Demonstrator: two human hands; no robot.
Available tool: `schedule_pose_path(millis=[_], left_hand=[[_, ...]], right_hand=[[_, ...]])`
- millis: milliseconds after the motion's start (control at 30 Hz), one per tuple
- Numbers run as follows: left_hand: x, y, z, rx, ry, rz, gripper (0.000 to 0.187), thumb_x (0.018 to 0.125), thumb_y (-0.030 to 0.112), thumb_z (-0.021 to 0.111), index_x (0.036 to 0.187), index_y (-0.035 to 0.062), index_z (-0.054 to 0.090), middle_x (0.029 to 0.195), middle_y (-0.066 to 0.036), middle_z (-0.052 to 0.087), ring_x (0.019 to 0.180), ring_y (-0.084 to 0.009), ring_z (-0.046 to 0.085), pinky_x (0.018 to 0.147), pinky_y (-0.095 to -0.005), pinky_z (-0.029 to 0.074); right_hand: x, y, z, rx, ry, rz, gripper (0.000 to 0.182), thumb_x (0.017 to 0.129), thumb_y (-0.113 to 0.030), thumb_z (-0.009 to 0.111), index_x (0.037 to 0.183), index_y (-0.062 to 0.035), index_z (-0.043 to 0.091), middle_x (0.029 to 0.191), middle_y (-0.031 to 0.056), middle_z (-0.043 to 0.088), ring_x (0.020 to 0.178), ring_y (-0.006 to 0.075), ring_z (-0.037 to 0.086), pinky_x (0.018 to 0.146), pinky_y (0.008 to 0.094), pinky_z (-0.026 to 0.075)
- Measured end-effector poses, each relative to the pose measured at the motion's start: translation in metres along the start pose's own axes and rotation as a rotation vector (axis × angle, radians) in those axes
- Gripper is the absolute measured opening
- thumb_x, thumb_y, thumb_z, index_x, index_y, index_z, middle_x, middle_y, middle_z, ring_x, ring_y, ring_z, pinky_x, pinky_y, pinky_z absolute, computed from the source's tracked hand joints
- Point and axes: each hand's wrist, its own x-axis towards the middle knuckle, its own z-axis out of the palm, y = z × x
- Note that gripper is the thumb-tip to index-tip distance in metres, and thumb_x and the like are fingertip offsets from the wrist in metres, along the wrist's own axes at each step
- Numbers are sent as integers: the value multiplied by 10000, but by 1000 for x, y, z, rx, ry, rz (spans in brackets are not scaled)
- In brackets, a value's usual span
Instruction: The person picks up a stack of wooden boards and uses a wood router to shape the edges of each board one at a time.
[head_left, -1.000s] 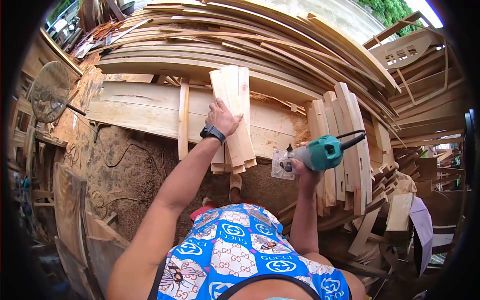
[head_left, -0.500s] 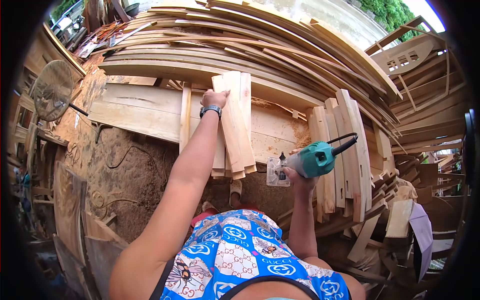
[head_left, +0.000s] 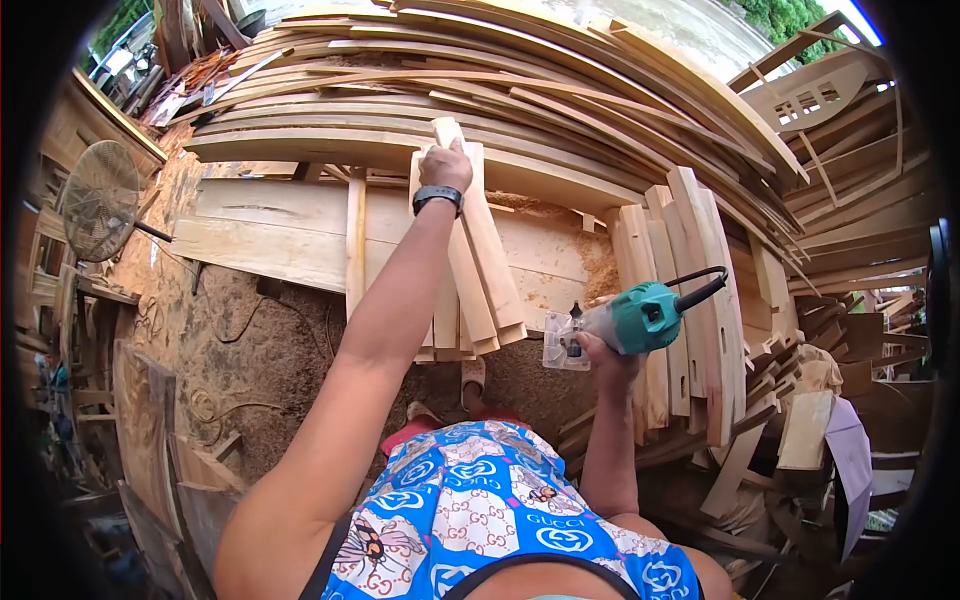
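Note:
My left hand (head_left: 446, 168), with a dark watch on its wrist, is closed around the far end of a wooden board (head_left: 492, 255). This board lies slanted over several similar boards (head_left: 445, 322) that sit across the wide plank bench. In my right hand (head_left: 610, 362) is a teal trim router (head_left: 640, 318), held sideways by its body. Its clear plastic base (head_left: 566, 342) and dark bit point left, towards the near ends of the boards. A black cord bends away from its rear. My right fingers are partly hidden behind the router.
Beyond the bench plank (head_left: 270, 225) lies a long stack of lumber (head_left: 400, 110). Several slotted wooden pieces (head_left: 700, 300) stand to the right, with sawdust (head_left: 600, 265) beside them. A round fan (head_left: 101, 200) is at the left. A loose cord (head_left: 225, 405) lies on the ground.
My left hand has moved slightly away from me and now grips one board's far end, which has shifted outward and right over the others. The router stays nearly where it was.

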Motion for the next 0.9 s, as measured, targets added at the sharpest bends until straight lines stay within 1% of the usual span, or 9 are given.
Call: schedule_pose_path(millis=[100,133,233,300,333,433,600,700,900], left_hand=[[-24,6,12,165,-5,108,811,784,479,813,1284,-50,454,1212,-273,537,1005,-441,683,897,-511,570],[-25,0,18,226,27,194,718,772,352,829,1240,-55,468,1178,-258,551,966,-426,697,857,-501,593],[-25,-2,24,241,74,233,695,768,337,793,1244,-56,474,1197,-227,538,1094,-408,641,950,-508,534],[-31,1,21,492,159,286,710,742,358,764,1247,-52,481,1242,-187,513,1263,-377,504,1076,-507,401],[-24,-2,20,505,58,186,863,740,443,726,1368,-72,435,1361,-170,446,1352,-359,372,1132,-506,274],[-17,-16,29,579,99,190,1030,776,486,664,1566,-29,250,1524,-182,301,1331,-400,399,1117,-541,291],[-19,-14,26,587,110,211,998,760,448,713,1536,-13,287,1487,-216,326,1263,-426,448,1055,-554,382],[-9,-5,21,559,-20,206,887,731,473,758,1415,6,442,1378,-224,423,1229,-465,503,965,-540,502],[-5,13,24,712,-96,146,833,758,447,737,1435,42,470,1437,-202,407,1247,-436,480,978,-534,476]], right_hand=[[3,3,0,-31,6,9,592,641,-35,866,1178,-28,617,1120,81,651,975,192,644,850,348,555],[4,3,0,-2,9,23,596,637,-30,865,1177,-30,612,1118,82,650,975,191,643,850,349,555],[10,4,-2,33,10,36,606,629,-18,864,1177,-34,606,1116,82,649,977,192,642,851,353,556],[8,4,-5,36,12,44,611,624,-12,863,1178,-35,605,1115,82,648,979,193,642,852,355,557],[10,4,-6,23,7,50,614,623,-7,861,1180,-35,605,1115,82,648,980,193,642,853,357,558],[14,5,-8,12,0,46,614,623,-1,858,1182,-35,605,1116,81,648,979,191,642,852,357,559],[19,3,-5,49,-4,96,608,627,7,853,1181,-36,607,1120,82,650,978,185,643,835,344,562],[19,6,-2,63,-7,79,616,628,24,848,1188,-42,601,1134,89,649,996,189,647,829,345,577],[20,11,17,69,-106,84,671,618,63,812,1235,-39,569,1156,101,631,1060,210,626,906,369,540]])
